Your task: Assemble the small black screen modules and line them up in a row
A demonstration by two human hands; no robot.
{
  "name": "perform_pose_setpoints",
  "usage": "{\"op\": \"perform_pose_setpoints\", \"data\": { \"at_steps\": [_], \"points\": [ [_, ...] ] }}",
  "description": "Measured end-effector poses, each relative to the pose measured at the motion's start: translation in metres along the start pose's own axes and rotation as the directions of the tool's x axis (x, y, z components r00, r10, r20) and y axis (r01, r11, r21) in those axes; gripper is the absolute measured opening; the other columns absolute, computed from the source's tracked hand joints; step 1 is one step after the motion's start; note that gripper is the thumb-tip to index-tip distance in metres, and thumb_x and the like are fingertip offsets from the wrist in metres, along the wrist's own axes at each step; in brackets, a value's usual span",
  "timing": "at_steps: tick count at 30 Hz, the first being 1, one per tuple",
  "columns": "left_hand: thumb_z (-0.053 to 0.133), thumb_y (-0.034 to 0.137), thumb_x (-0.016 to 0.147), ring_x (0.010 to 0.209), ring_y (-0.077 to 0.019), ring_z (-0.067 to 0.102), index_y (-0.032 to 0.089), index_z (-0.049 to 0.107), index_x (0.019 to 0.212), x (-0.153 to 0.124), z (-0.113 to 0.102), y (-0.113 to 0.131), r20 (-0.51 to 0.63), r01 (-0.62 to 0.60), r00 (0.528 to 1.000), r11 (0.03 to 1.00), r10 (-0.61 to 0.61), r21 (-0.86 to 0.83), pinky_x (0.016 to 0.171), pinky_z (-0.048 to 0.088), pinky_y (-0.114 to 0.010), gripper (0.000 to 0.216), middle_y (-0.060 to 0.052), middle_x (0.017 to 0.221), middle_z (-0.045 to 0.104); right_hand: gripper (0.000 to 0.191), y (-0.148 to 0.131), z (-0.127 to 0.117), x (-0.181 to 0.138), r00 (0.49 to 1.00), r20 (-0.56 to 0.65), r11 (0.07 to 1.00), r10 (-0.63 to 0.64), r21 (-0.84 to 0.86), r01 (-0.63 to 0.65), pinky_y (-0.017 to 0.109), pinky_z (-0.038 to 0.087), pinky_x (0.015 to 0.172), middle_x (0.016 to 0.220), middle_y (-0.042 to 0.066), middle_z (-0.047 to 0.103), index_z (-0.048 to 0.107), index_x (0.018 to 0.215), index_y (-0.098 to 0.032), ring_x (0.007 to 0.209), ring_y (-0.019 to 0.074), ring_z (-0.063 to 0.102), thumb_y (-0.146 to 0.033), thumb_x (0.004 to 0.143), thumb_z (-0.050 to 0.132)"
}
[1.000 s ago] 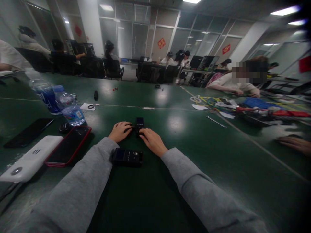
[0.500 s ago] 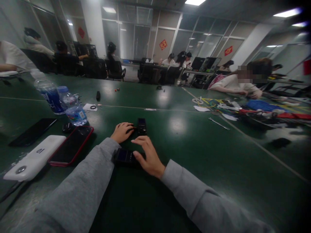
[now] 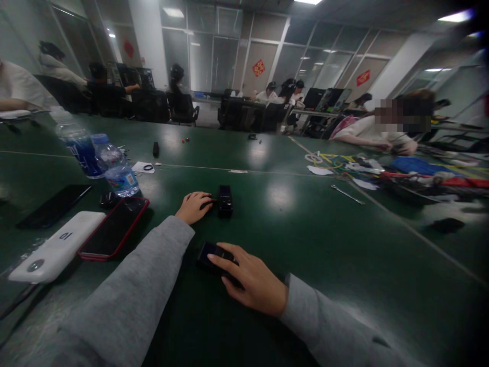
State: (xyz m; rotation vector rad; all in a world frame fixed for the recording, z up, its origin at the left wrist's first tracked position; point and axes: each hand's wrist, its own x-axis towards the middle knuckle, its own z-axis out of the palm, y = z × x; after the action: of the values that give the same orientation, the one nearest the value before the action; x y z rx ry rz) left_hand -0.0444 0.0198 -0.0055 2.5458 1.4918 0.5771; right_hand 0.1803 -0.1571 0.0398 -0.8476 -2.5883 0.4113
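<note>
My right hand point(image 3: 252, 280) is closed over a black handheld device with a small dark screen point(image 3: 208, 253), which lies crosswise on the green table. Its fingers reach over the top, and its thumb is at the near side. Farther off, my left hand point(image 3: 194, 206) rests on the table with its fingers stretched out and slightly bent. Just right of those fingertips stands or lies a second black device point(image 3: 225, 200), with its screen part away from me. Something dark shows under the left fingers, too unclear to name.
At left are a red-edged phone point(image 3: 114, 228), a white power bank point(image 3: 57, 247), a black phone point(image 3: 55, 206) and two bottles, the nearer one a clear water bottle point(image 3: 120, 171). A wrench point(image 3: 347, 194) and tangled cables point(image 3: 336, 162) lie at right, where another person point(image 3: 376, 130) leans in.
My right hand has closed over the near device and moved toward me and rightward. That device now lies farther from my left wrist. My left hand has hardly moved.
</note>
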Motion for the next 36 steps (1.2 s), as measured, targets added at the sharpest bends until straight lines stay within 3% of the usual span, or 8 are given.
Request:
{"op": "perform_pose_setpoints", "data": {
  "at_steps": [5, 10, 15, 22, 27, 29, 31, 36],
  "points": [
    [0.042, 0.041, 0.093, 0.126, -0.0247, 0.043, 0.033, 0.059, 0.119, 0.000, 0.000, -0.001, -0.001, -0.010, 1.000, 1.000, 0.010, -0.005, 0.104, 0.031, -0.052, 0.032, -0.001, 0.133, 0.054, 0.057, 0.034, -0.004, -0.034, 0.974, -0.153, 0.966, 0.166, -0.174, -0.192, 0.043, 0.057, 0.078, 0.129, 0.013, 0.046, 0.031, 0.144, -0.032, 0.103, 0.0268, 0.056, -0.029, 0.091, 0.051],
    [0.042, 0.040, 0.093, 0.126, -0.0256, 0.042, 0.032, 0.058, 0.120, 0.000, 0.001, -0.003, 0.008, -0.023, 1.000, 1.000, 0.023, -0.005, 0.104, 0.031, -0.054, 0.033, -0.002, 0.134, 0.054, 0.052, 0.098, -0.018, -0.035, 0.834, -0.402, 0.758, 0.378, -0.382, -0.528, 0.039, 0.056, 0.068, 0.115, 0.014, 0.050, 0.033, 0.144, -0.027, 0.091, 0.0267, 0.058, -0.039, 0.094, 0.044],
    [0.043, 0.039, 0.093, 0.126, -0.0257, 0.042, 0.033, 0.059, 0.118, 0.000, 0.000, -0.003, 0.006, -0.021, 1.000, 1.000, 0.021, -0.021, 0.104, 0.031, -0.054, 0.031, -0.001, 0.134, 0.054, 0.054, 0.150, -0.031, -0.011, 0.711, -0.527, 0.569, 0.465, -0.438, -0.696, 0.038, 0.052, 0.067, 0.101, 0.014, 0.051, 0.035, 0.143, -0.018, 0.085, 0.0274, 0.056, -0.039, 0.094, 0.044],
    [0.042, 0.039, 0.093, 0.126, -0.0257, 0.043, 0.031, 0.059, 0.118, 0.000, -0.001, -0.001, 0.004, -0.014, 1.000, 1.000, 0.014, -0.007, 0.104, 0.032, -0.053, 0.031, -0.002, 0.133, 0.054, 0.053, 0.159, -0.027, -0.002, 0.670, -0.586, 0.673, 0.456, -0.265, -0.690, 0.040, 0.052, 0.081, 0.117, 0.016, 0.048, 0.037, 0.139, -0.014, 0.099, 0.0276, 0.055, -0.028, 0.089, 0.046],
    [0.043, 0.039, 0.093, 0.125, -0.0253, 0.043, 0.032, 0.060, 0.117, 0.000, 0.000, -0.002, -0.001, -0.018, 1.000, 1.000, 0.018, -0.014, 0.103, 0.032, -0.053, 0.030, -0.001, 0.132, 0.055, 0.053, 0.135, -0.035, 0.005, 0.563, -0.756, 0.697, 0.334, -0.204, -0.688, 0.045, 0.051, 0.088, 0.133, 0.017, 0.039, 0.031, 0.143, -0.017, 0.117, 0.0305, 0.047, -0.030, 0.093, 0.041],
    [0.043, 0.039, 0.093, 0.125, -0.0251, 0.043, 0.033, 0.060, 0.117, 0.000, 0.000, -0.002, -0.005, -0.022, 1.000, 1.000, 0.022, -0.014, 0.103, 0.032, -0.052, 0.030, -0.001, 0.132, 0.055, 0.054, 0.121, -0.034, 0.014, 0.578, -0.772, 0.732, 0.264, -0.230, -0.641, 0.045, 0.049, 0.094, 0.138, 0.016, 0.035, 0.026, 0.146, -0.019, 0.125, 0.0299, 0.041, -0.030, 0.095, 0.040],
    [0.043, 0.038, 0.093, 0.125, -0.0250, 0.043, 0.033, 0.059, 0.117, 0.001, 0.000, -0.002, -0.012, -0.019, 1.000, 1.000, 0.019, -0.014, 0.103, 0.033, -0.052, 0.030, -0.001, 0.132, 0.055, 0.055, 0.109, -0.027, 0.025, 0.652, -0.717, 0.770, 0.245, -0.265, -0.581, 0.045, 0.050, 0.093, 0.140, 0.015, 0.032, 0.023, 0.147, -0.020, 0.127, 0.0302, 0.039, -0.029, 0.095, 0.040],
    [0.042, 0.036, 0.093, 0.125, -0.0251, 0.044, 0.033, 0.059, 0.117, 0.000, 0.001, -0.001, -0.029, -0.017, 0.999, 1.000, 0.016, -0.017, 0.103, 0.032, -0.053, 0.030, -0.001, 0.131, 0.056, 0.052, 0.105, 0.000, 0.048, 0.759, -0.556, 0.784, 0.338, -0.279, -0.554, 0.044, 0.057, 0.077, 0.139, 0.020, 0.033, 0.030, 0.145, -0.015, 0.121, 0.0351, 0.045, -0.029, 0.096, 0.039]
  ]
}}
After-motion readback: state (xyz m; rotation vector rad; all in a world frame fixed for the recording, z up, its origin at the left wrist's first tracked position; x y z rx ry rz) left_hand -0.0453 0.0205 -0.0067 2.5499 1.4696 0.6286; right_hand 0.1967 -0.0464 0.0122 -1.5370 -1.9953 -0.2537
